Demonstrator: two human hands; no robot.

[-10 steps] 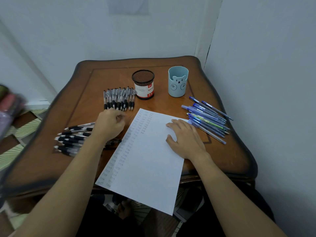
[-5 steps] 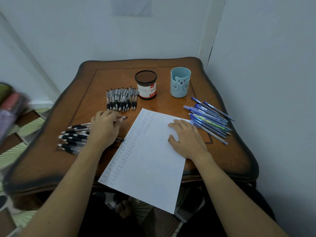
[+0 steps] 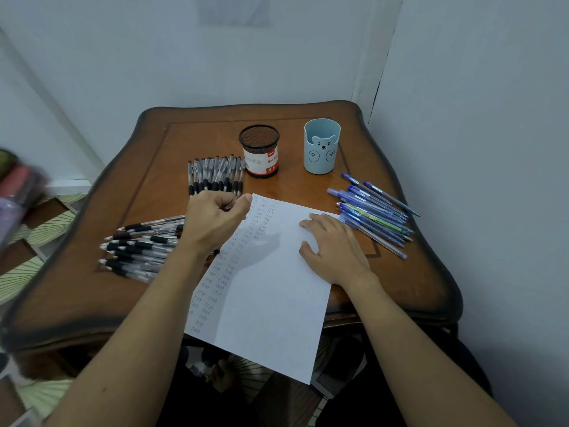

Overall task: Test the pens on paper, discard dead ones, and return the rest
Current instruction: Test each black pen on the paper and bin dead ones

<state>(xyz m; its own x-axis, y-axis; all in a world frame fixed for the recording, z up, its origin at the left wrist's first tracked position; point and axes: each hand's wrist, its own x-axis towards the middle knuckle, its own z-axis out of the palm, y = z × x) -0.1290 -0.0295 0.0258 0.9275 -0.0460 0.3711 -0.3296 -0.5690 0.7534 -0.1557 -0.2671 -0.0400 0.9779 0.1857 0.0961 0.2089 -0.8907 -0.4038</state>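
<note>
Left hand (image 3: 215, 218) is now lifted off the black pen pile (image 3: 141, 245) at table-left and brought to the top-left corner of the paper (image 3: 271, 288). Fingers are curled, thumb closed toward forefinger. A dark pen (image 3: 229, 206) is just seen pinched inside, mostly hidden. Right hand (image 3: 335, 246) is unchanged: laid flat, fingers spread, pressing the sheet down just beside the blue pens (image 3: 372, 211). Judged: next pen is picked, test stroke due by the written columns. No pens are seen standing in mesh cup (image 3: 259, 151) or blue cup (image 3: 321, 146), so returning is not started.
</note>
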